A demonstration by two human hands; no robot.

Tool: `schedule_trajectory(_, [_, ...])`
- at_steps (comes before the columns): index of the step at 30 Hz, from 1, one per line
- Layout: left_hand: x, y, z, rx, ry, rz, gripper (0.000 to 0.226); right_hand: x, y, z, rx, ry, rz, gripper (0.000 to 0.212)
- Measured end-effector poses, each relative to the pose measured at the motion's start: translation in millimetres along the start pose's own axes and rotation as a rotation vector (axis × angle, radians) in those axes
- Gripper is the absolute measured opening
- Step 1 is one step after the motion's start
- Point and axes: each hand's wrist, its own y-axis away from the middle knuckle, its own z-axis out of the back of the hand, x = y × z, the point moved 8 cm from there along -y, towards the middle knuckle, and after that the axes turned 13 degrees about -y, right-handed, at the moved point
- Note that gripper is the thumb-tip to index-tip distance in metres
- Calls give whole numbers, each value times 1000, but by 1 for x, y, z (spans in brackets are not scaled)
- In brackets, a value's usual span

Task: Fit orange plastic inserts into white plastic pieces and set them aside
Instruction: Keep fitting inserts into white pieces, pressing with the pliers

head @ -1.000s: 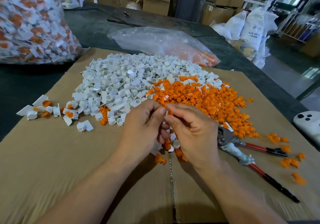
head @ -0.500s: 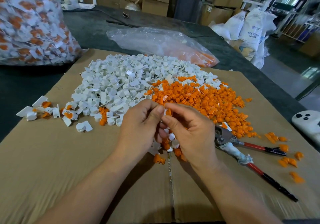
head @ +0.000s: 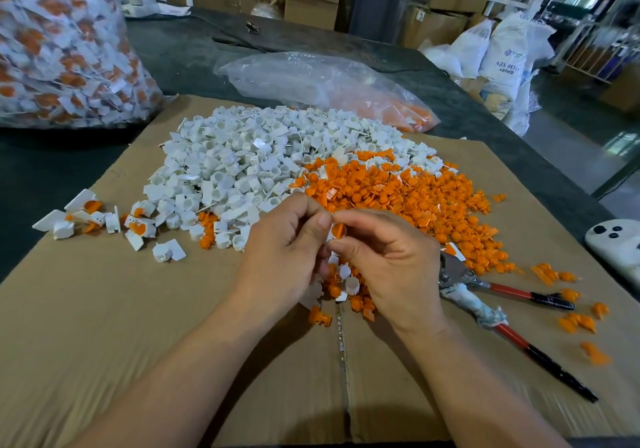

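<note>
We pinch an orange insert (head: pixel 338 230) against a white piece (head: pixel 328 239) between curled fingertips of left hand (head: pixel 287 257) and right hand (head: pixel 391 260), just above the cardboard sheet (head: pixel 104 309) on a dark table (head: pixel 180 52). Beyond, the white pile (head: pixel 242 163) touches the orange pile (head: pixel 398 198). A clear bag (head: pixel 311 84) holds orange inserts.

left hand (head: pixel 284 257) and right hand (head: pixel 391 260) pinching one orange insert (head: pixel 338 230) between them, white pieces heap (head: pixel 235 156) and orange heap (head: pixel 398 191) behind
</note>
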Motion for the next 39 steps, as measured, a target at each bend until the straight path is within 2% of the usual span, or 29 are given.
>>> schedule_trajectory(3, [-1,0,0,-1,31,0,23,0,1,0,-1,-9,1,28])
schedule_trajectory(7, [0,1,3,-42,116,38,23,-11,2,-1,-24,-117,-144,35])
schedule_trajectory(16, [3,-1,11,-98,144,59,23,-18,5,-4,-2,-127,-168,35])
schedule_trajectory(21, [12,-3,24,-178,221,161,21,-20,6,-1,-18,-128,-168,27])
schedule_trajectory(24, [21,-4,47,-336,350,243,17,-23,8,4,-47,-135,-192,23])
schedule_trajectory(28, [43,0,85,-676,717,332,3,-26,9,9,-71,-133,-210,19])
schedule_trajectory(31, [63,7,105,-886,943,383,10,-30,10,11,-74,-134,-231,21])
schedule_trajectory(33, [71,9,112,-961,1053,402,12,-30,10,10,-57,-105,-230,26])
schedule_trajectory(39, [80,12,117,-1043,1222,422,20,-31,10,9,-36,-74,-246,25])
